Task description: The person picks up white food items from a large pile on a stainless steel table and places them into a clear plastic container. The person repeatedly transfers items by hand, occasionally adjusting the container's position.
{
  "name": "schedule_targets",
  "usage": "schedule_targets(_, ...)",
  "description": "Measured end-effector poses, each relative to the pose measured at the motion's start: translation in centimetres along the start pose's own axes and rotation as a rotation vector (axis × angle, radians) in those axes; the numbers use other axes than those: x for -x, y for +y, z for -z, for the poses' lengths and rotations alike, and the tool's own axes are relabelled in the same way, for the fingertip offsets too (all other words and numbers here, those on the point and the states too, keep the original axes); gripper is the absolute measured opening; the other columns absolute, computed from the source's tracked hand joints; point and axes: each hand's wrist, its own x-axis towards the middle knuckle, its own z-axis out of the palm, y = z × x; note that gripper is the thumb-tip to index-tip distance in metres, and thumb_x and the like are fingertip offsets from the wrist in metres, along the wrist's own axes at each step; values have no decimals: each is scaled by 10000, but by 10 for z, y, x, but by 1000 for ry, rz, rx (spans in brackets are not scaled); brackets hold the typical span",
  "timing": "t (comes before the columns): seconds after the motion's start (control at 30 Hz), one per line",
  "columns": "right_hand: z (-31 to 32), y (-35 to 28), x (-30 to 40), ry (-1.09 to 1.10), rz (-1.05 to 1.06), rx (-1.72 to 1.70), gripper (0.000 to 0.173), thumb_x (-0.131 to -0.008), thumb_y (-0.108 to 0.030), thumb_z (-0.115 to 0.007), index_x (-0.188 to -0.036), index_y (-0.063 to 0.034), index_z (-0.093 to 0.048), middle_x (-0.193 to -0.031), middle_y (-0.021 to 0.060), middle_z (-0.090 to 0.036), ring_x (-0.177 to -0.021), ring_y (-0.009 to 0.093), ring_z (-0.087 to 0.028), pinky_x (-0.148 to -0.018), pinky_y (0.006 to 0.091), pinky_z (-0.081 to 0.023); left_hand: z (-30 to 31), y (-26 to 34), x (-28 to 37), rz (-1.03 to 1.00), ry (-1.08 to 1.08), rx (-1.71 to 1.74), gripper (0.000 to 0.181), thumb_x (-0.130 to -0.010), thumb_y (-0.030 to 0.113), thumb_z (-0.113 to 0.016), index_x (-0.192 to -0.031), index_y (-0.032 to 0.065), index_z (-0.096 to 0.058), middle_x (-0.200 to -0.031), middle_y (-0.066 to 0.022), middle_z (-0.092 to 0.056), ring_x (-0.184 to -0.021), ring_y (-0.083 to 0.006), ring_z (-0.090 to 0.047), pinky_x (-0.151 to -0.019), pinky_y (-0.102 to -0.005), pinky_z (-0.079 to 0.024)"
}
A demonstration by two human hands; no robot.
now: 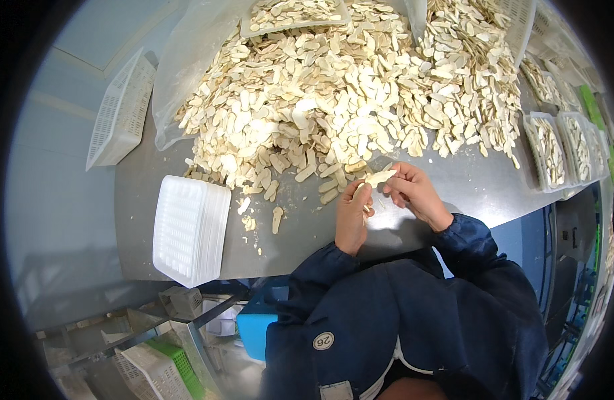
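Note:
Over the metal table, just in front of a large heap of pale dried slices point(337, 85), I hold one pale slice point(379, 178) between both hands. My left hand point(354, 212) pinches its near end between thumb and fingers, and another slice seems to lie within those fingers. The fingertips of my right hand point(417, 192) are on the slice's far right end. A few loose slices lie on the table left of my left hand, among them a single slice point(277, 220) with crumbs nearby. The exact kind of slice cannot be told.
A stack of clear plastic trays point(187, 230) stands at the table's left front. Behind it is a white perforated basket point(124, 112). Filled trays point(546, 150) line the right side. Another filled tray point(297, 25) rests on the heap's back, beside a clear plastic bag point(187, 65).

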Motion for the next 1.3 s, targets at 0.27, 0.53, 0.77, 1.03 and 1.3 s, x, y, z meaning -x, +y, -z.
schedule_targets(0.27, 17, -2, 6, 27, 183, 506, 164, -920, -146, -606, -911, 9, -657, -744, 8, -636, -575, 45, -494, -520, 208, -398, 2, 8, 2, -191, 99, -431, 188, -885, 176, -645, -967, 7, -643, -749, 7, -574, -652, -48, -478, -577, -214, -397)
schedule_targets(0.53, 6, -5, 11, 34, 230, 783, 137, -868, -114, -625, -861, 16, -665, -674, 51, -627, -558, 79, -506, -526, 241, -410, 10, 11, -5, -551, 169, -803, 253, -886, 215, -639, -956, -28, -644, -778, -38, -635, -672, -92, -533, -605, -250, -432)
schedule_targets(0.77, -9, -2, 7, 70, 403, 833, 135, -865, -102, -596, -806, 19, -601, -610, 70, -545, -539, 116, -454, -513, 276, -383, 9, 21, -2, -434, 239, -817, 223, -863, 169, -662, -943, -39, -648, -802, -97, -661, -726, -156, -595, -672, -293, -469)
schedule_targets(1.03, 36, -10, 0, -10, 236, 1040, 111, -869, -114, -596, -857, -6, -616, -661, 120, -571, -580, 219, -541, -557, 326, -425, 33, 65, -29, -544, 361, -823, 270, -885, 166, -631, -1082, -19, -649, -830, -46, -592, -678, -114, -532, -589, -252, -429)
schedule_targets(1.3, 35, 0, -29, 89, 614, 1393, 88, -829, -87, -582, -913, -61, -596, -952, 103, -594, -800, 327, -609, -656, 428, -497, 91, 108, -6, 193, -301, 1034, 238, -931, 168, -600, -1160, 117, -634, -884, 0, -493, -735, -102, -443, -543, -216, -429)
